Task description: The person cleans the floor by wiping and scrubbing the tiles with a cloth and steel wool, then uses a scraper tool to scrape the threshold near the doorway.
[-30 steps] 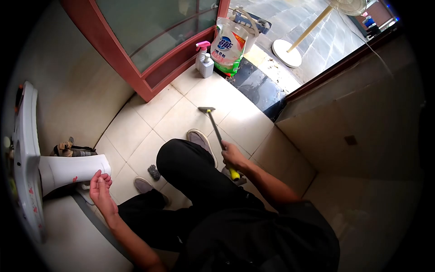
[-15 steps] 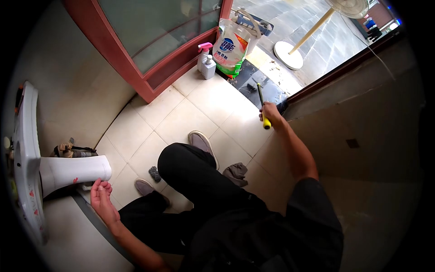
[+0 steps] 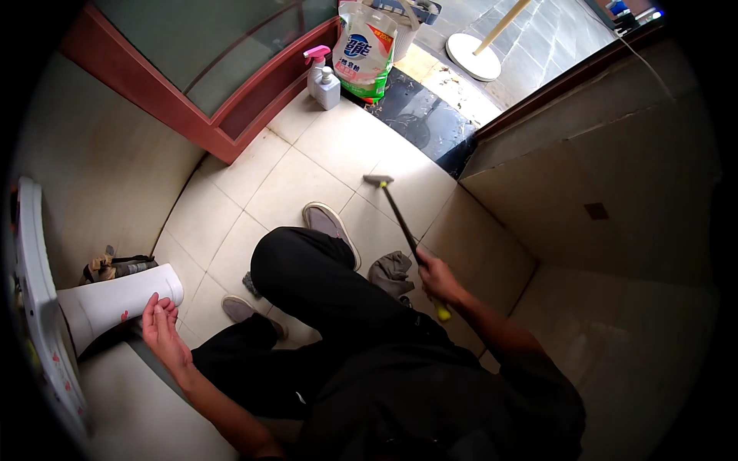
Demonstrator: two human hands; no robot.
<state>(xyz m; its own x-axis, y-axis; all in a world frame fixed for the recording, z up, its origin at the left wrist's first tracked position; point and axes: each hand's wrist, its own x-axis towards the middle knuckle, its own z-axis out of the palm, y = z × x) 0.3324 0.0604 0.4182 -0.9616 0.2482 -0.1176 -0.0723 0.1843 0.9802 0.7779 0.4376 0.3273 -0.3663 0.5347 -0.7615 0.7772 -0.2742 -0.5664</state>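
Observation:
My right hand (image 3: 441, 280) is wrapped round the black shaft of a long-handled scraper (image 3: 400, 211), close to its yellow end. Its flat grey head points away from me, over the pale tiles; I cannot tell whether it touches them. A crumpled grey cloth (image 3: 390, 273) lies on the floor just left of this hand. My left hand (image 3: 163, 326) hangs palm up with loosely bent fingers and nothing in it, close to the white washbasin pedestal (image 3: 127, 298).
A detergent bag (image 3: 366, 58), a pink-topped spray bottle (image 3: 316, 65) and a pump bottle (image 3: 327, 91) stand near the red-framed door (image 3: 231, 142). A wet black threshold (image 3: 423, 119) leads outside, where a fan base (image 3: 473, 58) stands. A dark scrubbing pad (image 3: 250, 284) lies by my knee.
My right hand has drawn the scraper back from the black threshold toward my body, its head now over the tiles. The view has shifted slightly; my left hand keeps nearly the same pose.

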